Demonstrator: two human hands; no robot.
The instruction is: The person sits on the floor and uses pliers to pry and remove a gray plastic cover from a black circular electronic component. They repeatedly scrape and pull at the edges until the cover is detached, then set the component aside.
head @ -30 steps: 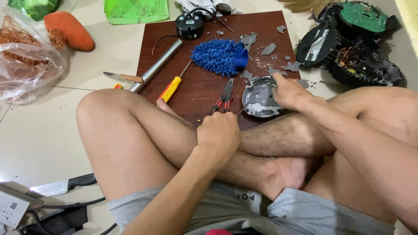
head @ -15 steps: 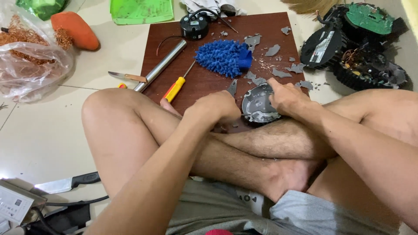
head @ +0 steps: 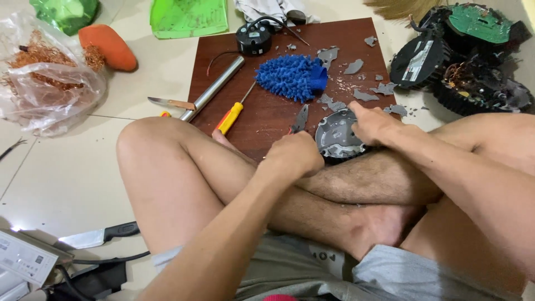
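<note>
My left hand is closed around the handles of a pair of pliers, whose grey jaws stick up past my knuckles over the brown board. My right hand grips the right rim of a round grey plastic casing that rests against my crossed shin at the board's near edge. The plier jaws sit just left of the casing. I cannot tell whether they touch it.
On the board lie a blue fluffy mop head, a yellow-handled screwdriver, a metal tube, a small black device and grey plastic shards. Dismantled black machine parts sit right. A copper-wire bag and two knives lie left.
My left hand moved forward from my shin onto the pliers and closed on their handles. My right hand stayed on the grey casing.
</note>
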